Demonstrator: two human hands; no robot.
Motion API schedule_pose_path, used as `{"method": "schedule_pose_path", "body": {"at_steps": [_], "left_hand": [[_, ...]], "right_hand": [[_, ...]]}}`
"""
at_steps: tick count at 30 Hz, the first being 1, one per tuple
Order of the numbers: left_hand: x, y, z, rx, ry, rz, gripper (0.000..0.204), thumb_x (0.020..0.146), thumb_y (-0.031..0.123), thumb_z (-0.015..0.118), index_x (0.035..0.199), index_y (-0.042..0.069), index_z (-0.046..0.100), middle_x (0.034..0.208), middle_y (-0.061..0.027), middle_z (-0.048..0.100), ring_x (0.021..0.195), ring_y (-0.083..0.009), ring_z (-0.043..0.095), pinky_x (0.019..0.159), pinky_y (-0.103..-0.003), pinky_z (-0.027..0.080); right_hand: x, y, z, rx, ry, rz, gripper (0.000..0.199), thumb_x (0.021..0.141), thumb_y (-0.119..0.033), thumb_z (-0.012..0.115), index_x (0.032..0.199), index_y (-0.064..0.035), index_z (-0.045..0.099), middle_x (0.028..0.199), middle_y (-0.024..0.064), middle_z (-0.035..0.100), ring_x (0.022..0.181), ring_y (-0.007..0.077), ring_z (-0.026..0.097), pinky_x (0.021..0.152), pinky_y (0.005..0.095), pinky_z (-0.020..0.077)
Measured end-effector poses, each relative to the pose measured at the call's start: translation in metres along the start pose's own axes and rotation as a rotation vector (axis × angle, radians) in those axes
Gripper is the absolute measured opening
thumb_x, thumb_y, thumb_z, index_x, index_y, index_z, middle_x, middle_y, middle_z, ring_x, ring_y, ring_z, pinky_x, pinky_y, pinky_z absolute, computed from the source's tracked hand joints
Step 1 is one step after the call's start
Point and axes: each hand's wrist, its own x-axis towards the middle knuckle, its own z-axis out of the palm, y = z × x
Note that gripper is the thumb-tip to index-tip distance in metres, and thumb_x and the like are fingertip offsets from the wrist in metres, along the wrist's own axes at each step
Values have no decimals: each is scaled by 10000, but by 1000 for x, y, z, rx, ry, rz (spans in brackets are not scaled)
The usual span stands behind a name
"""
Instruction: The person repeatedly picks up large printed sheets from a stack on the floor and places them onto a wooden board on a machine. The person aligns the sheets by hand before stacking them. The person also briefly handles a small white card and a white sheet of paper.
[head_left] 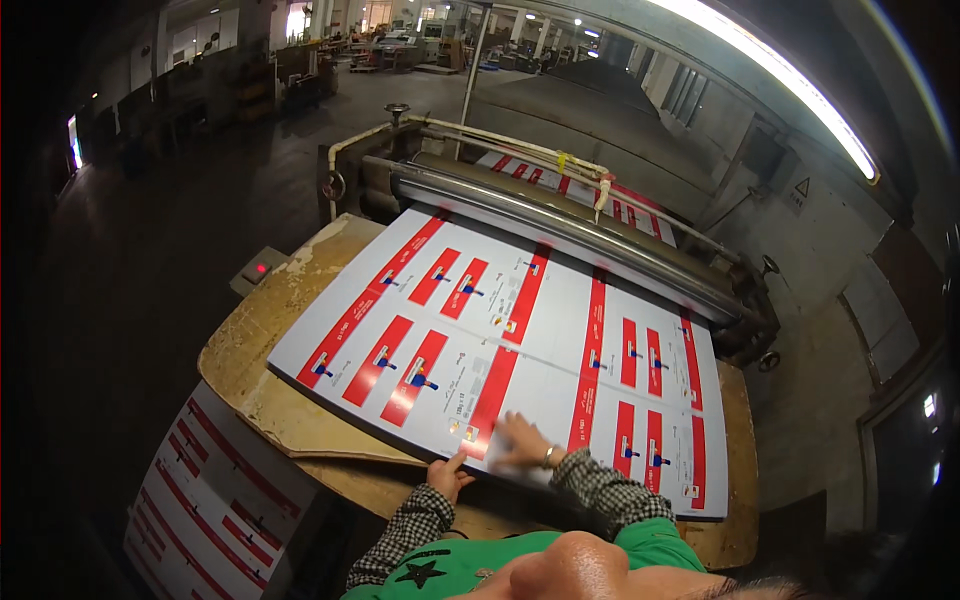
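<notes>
A thick stack of large printed sheets [560,335], white with red bands and small blue figures, lies in front of the rollers. At the near edge of the stack, my left hand [449,478] is closed on the edge of the top printed sheet, one digit on its upper face; part of its grip is hidden. Just to the right, my right hand [522,443] rests on or just over the same sheet, fingers spread and slightly smeared by motion. A bracelet circles my right wrist, and both forearms wear checked sleeves.
The stack lies on a worn wooden board [245,340]. Behind it runs a machine with a long metal roller [560,240]; another printed sheet [520,170] shows beyond. More printed sheets [215,490] sit lower left, near a small box with a red light [261,268]. A lamp tube [780,75] hangs above.
</notes>
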Motion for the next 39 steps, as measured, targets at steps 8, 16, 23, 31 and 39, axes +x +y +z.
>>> {"method": "schedule_pose_path", "body": {"at_steps": [8, 16, 23, 31, 39], "left_hand": [[-2, 4, -10, -72, -211, -85, 93, 771, 8, 596, 850, -40, 603, 840, -109, 632, 739, -193, 621, 650, -314, 536], [17, -14, -6, -44, 85, 61, 321, 831, 34, 411, 1113, -79, 515, 1090, -208, 562, 983, -327, 582, 829, -472, 519], [7, -7, 2, 1, 52, 29, 301, 860, 81, 424, 1108, -84, 465, 1023, -215, 554, 925, -322, 587, 787, -491, 520], [1, -5, 4, 33, 33, -12, 314, 872, 200, 577, 1019, -60, 480, 932, -130, 559, 832, -261, 607, 745, -433, 543], [2, -1, -13, -22, -170, -55, 149, 822, 93, 611, 908, -21, 566, 851, -92, 618, 753, -190, 620, 678, -356, 540]], "right_hand": [[-35, 8, -18, 154, -223, -130, 618, 688, -232, 655, 1254, -63, 473, 1332, 211, 416, 1216, 385, 416, 987, 414, 377], [-56, -25, -101, 367, 111, -71, 280, 774, -134, 526, 1016, -31, 624, 982, 184, 627, 831, 279, 645, 743, 332, 507], [-54, -4, -24, 410, -25, -75, 350, 751, -191, 582, 1064, -38, 612, 1141, 148, 589, 1031, 295, 573, 885, 341, 456], [13, 49, -4, 289, 112, 209, 435, 747, -325, 638, 1045, -8, 622, 1158, 170, 569, 1160, 307, 478, 981, 358, 383], [-42, -9, 3, -100, -100, -31, 980, 598, -431, 760, 1384, -87, 286, 1441, 240, 183, 1326, 432, 179, 990, 586, 289]]}}
